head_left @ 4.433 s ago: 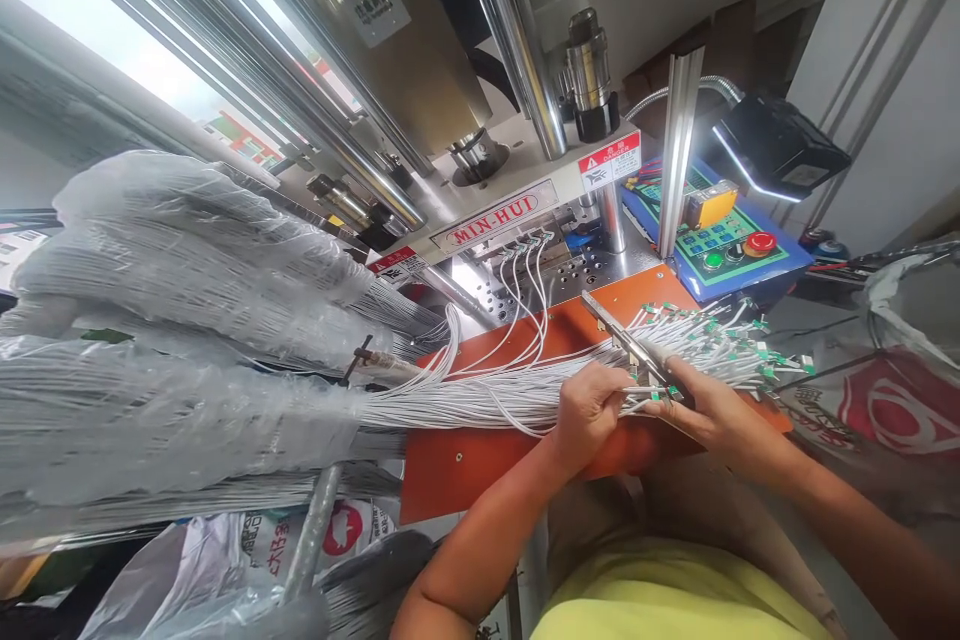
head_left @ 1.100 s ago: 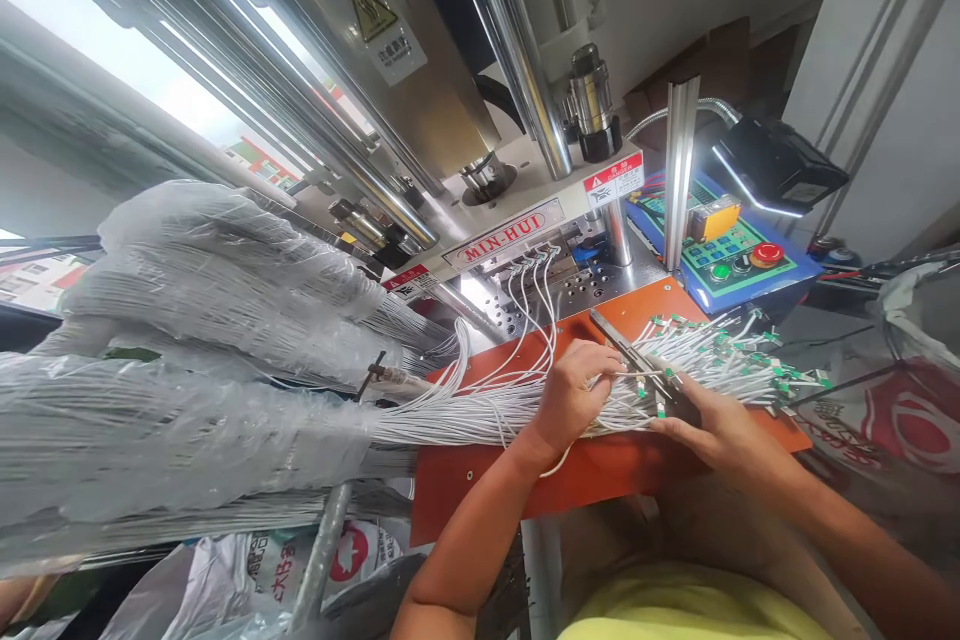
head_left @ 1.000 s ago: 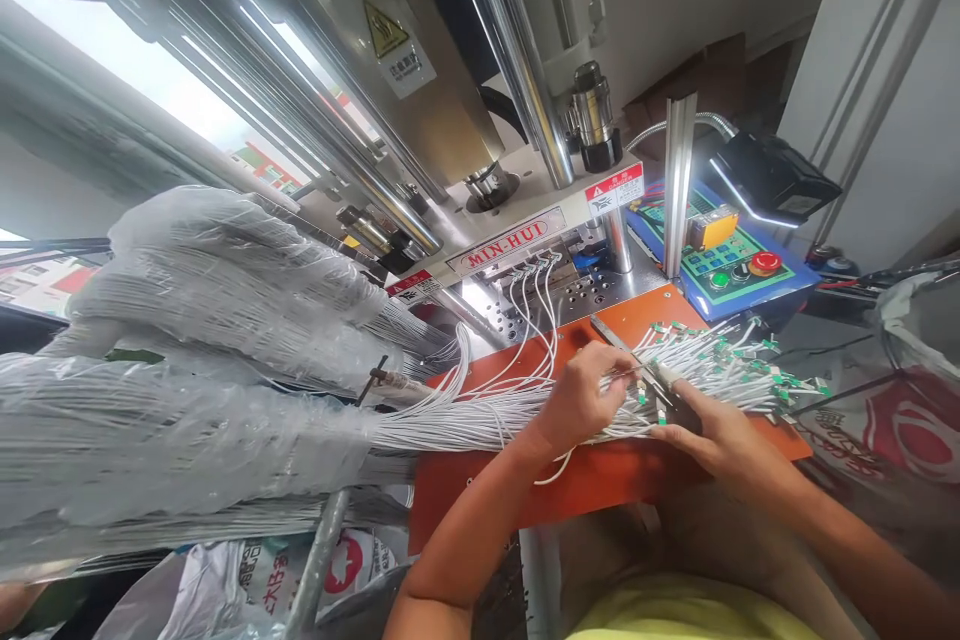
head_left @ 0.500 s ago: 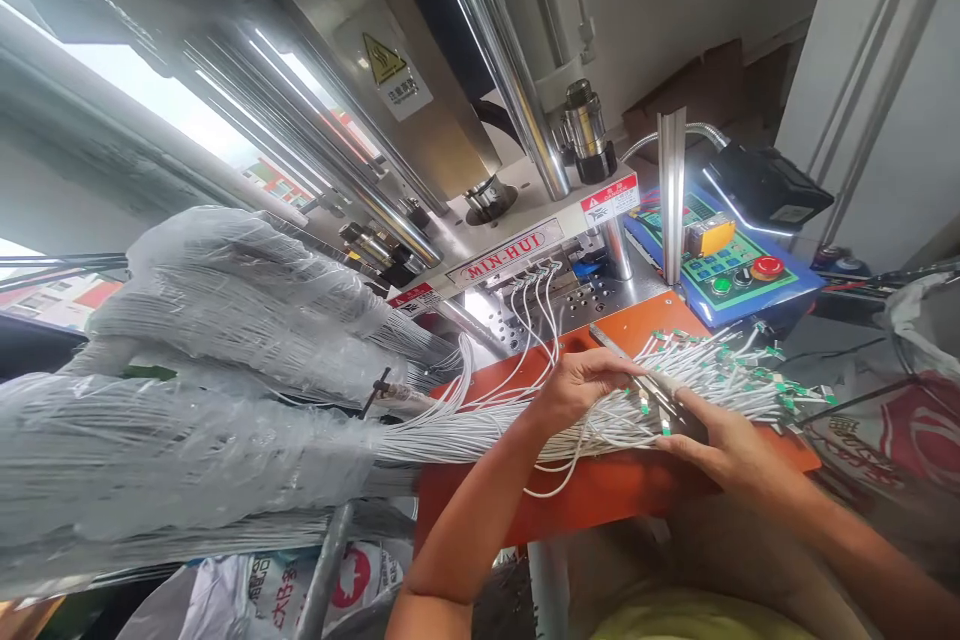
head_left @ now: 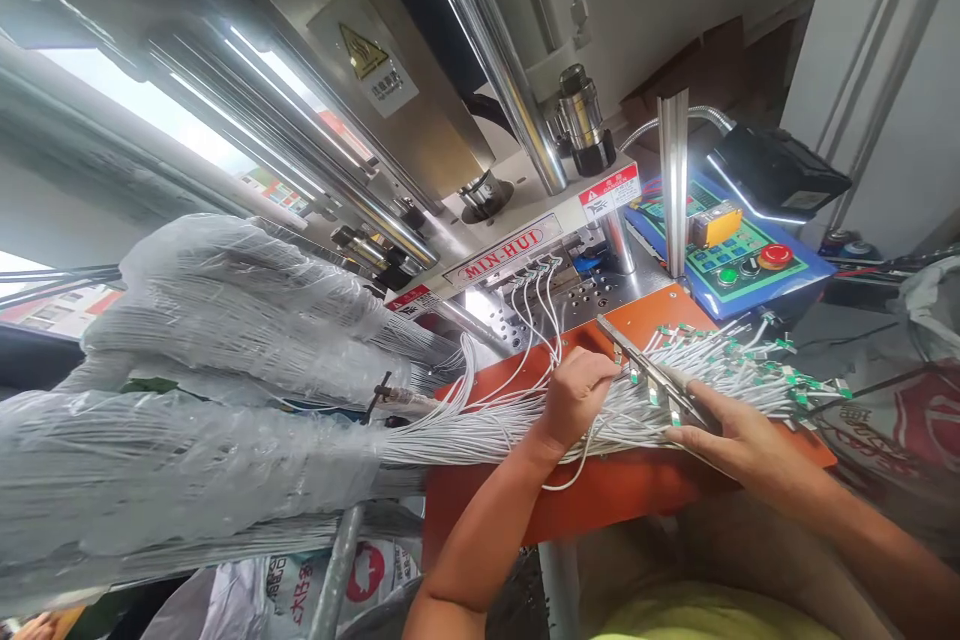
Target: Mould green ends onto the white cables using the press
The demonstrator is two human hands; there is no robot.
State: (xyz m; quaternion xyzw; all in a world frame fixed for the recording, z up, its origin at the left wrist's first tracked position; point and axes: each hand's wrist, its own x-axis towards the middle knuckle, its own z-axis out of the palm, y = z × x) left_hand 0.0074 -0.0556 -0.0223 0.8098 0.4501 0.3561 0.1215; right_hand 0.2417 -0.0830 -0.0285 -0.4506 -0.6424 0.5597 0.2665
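Note:
My right hand (head_left: 724,427) grips the near end of a long metal bar-shaped fixture (head_left: 637,360), thumb and fingers on either side. Several small green-and-metal connectors (head_left: 654,393) sit along the bar's left edge. Close to its far part, my left hand (head_left: 581,390) is closed in a pinch on a white cable, whose tip is hard to make out. Beneath both hands lies a thick bundle of white cables (head_left: 480,430), their green-tipped ends (head_left: 795,385) fanned out to the right on the orange board (head_left: 517,510).
Behind the board stands a press (head_left: 517,250) marked MIN-HUI, with several cables running into its mould area. A blue control box (head_left: 750,270) with buttons is at the right. Plastic-wrapped cable bundles (head_left: 187,460) fill the left. A small clamp handle (head_left: 382,395) sticks up near them.
My left hand has drawn back slightly from the bar, turning into a tighter pinch. More of the bar and its connectors shows. The view has shifted a little.

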